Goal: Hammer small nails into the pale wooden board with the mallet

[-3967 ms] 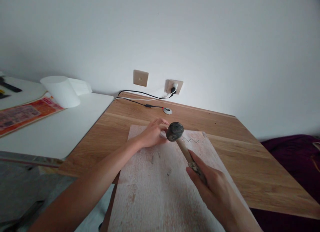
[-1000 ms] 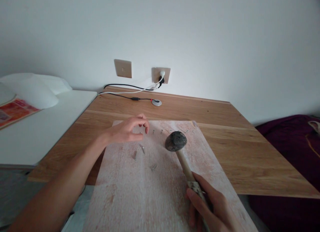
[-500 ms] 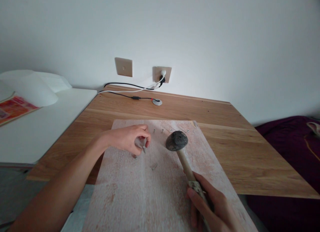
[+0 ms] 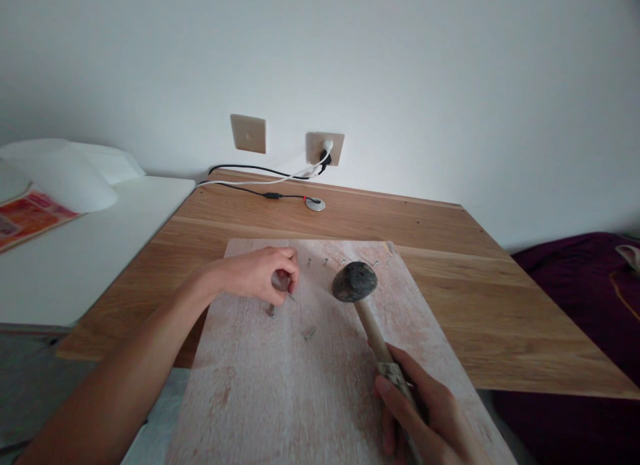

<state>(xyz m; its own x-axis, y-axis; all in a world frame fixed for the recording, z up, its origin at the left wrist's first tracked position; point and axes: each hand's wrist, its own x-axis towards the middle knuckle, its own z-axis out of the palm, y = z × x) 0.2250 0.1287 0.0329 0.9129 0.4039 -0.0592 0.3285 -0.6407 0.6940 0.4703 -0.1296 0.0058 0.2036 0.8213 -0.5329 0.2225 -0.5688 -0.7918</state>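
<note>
A pale, worn wooden board (image 4: 310, 385) lies on a wooden table (image 4: 500, 311). My left hand (image 4: 257, 274) rests on the board's upper left part, fingers pinched on a small nail (image 4: 289, 295). Two more loose nails (image 4: 271, 311) (image 4: 309, 333) lie close by. A row of nails (image 4: 345, 260) stands along the board's far edge. My right hand (image 4: 425, 415) grips the wooden handle of a hammer (image 4: 356, 282), whose dark head hovers just right of my left hand.
Black and white cables (image 4: 260, 185) run from a wall socket (image 4: 325, 148) to a round grommet (image 4: 315, 204) on the table. A white table (image 4: 90, 245) with a white lampshade (image 4: 55, 175) and a red leaflet (image 4: 25, 218) stands left. Dark purple fabric (image 4: 580, 285) lies right.
My left hand came down from hovering over the board and pinched a loose nail. The hammer stayed almost still in my right hand.
</note>
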